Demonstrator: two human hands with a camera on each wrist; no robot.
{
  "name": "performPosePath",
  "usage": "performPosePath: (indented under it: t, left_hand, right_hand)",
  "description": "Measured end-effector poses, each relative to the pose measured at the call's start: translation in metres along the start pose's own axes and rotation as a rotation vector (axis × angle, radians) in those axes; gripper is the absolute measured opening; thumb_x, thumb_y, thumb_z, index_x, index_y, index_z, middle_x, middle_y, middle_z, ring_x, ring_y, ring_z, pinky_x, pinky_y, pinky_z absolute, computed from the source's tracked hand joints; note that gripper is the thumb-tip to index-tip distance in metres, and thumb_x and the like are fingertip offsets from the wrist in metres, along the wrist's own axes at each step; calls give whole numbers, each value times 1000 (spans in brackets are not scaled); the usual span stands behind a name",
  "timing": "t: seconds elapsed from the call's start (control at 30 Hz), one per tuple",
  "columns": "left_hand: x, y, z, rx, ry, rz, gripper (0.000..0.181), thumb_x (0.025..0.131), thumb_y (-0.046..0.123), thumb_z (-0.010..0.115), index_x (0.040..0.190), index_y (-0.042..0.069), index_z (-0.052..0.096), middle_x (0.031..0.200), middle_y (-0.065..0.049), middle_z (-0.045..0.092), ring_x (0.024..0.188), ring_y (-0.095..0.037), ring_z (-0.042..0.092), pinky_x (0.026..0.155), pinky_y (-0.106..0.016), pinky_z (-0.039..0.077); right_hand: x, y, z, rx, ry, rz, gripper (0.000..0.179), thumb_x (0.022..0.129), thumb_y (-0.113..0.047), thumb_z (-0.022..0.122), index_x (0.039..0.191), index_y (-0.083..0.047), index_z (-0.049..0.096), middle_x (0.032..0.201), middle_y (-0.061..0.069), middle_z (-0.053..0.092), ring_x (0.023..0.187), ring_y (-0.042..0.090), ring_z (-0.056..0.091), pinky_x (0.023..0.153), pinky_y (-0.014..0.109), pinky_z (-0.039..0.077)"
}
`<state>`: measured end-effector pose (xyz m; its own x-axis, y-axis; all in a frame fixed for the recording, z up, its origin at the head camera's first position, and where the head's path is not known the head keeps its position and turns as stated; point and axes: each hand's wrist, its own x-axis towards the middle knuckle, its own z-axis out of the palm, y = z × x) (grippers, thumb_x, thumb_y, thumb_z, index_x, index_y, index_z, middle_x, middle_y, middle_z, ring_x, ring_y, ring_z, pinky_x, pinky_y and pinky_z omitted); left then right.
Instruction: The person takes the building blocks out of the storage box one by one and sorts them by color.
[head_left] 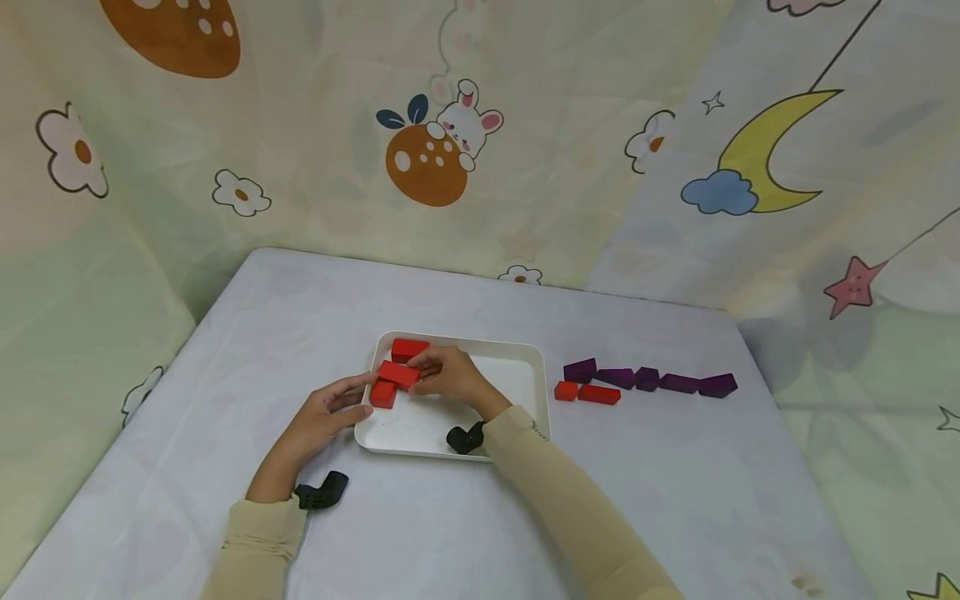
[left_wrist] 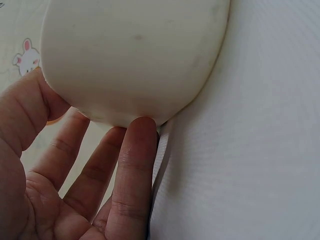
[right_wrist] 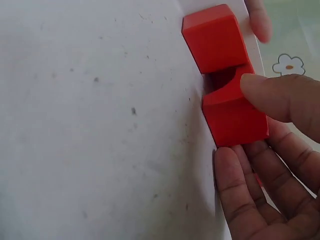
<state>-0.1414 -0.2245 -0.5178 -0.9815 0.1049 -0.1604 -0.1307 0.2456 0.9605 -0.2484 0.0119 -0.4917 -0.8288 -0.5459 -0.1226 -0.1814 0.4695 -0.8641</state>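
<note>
My right hand (head_left: 453, 375) pinches a red block (head_left: 398, 374) with a curved notch, thumb on top and fingers along its side. It is over the left side of the white tray (head_left: 450, 446). In the right wrist view, another red block (right_wrist: 215, 37) lies right beside the held block. Two red blocks lie in the tray, one at the back (head_left: 408, 350) and one in front (head_left: 383, 394). My left hand (head_left: 318, 421) holds the tray's left rim, its thumb over the edge and its fingertips against the outer wall in the left wrist view.
Right of the tray, several purple blocks (head_left: 647, 379) form a row on the white-covered table (head_left: 645, 500). In front of them lie a small red block (head_left: 566, 391) and a longer red block (head_left: 599, 395). A patterned curtain (head_left: 315, 158) stands behind the table.
</note>
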Motion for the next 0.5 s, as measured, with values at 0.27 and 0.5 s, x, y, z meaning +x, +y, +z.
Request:
performPosePath:
  t: [0.27,0.5]
  left_hand:
    - [-1,2,0,17,-5,-3,62,105,17,71,162,5,49,167,-24,43,149,-47,46,111,-51,54]
    - [0,3,2,29,9,-50,62,105,18,71,162,9,50,167,-23,44,149,-45,46,113,-52,53]
  right_hand:
    - [-8,-4,-11,34,56,-6,33,92,-1,83,125,-1,77,120,13,76,109,26,73,97,31,60]
    - [-23,-9,-35,212,64,19,35,95,0,79,130,0,75,131,14,72,116,28,70,95,33,61]
